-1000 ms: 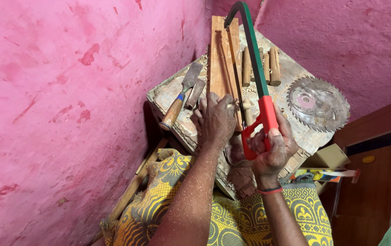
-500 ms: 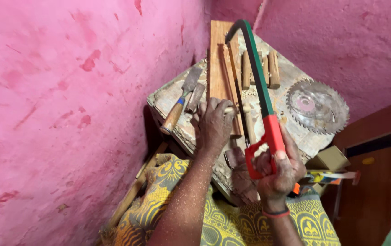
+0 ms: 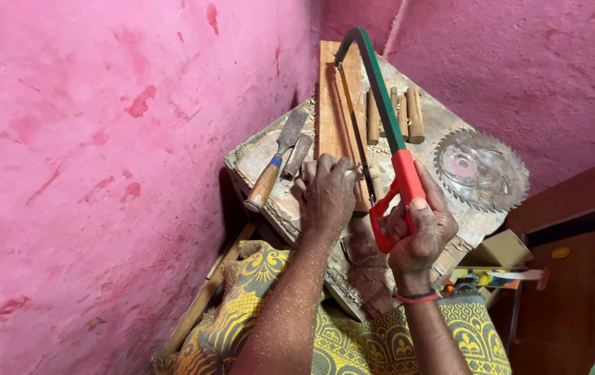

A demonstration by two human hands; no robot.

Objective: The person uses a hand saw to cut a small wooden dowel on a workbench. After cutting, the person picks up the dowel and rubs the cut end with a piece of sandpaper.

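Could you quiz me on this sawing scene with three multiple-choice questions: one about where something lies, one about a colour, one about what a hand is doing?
1. Where does the round saw blade lie?
A. On the workbench, right of the saw
B. On the floor
C. Hung on the pink wall

2. What colour is the saw handle?
A. Blue
B. Red
C. Yellow

3. What is the left hand doing?
A. Hanging free in the air
B. Holding the chisel
C. Pressing down on the wooden plank

Answers:
1 A, the toothed disc rests flat on the bench top.
2 B, the right hand grips a red handle below the green frame.
3 C, its fingers lie on the plank beside the blade, while the chisel lies untouched.
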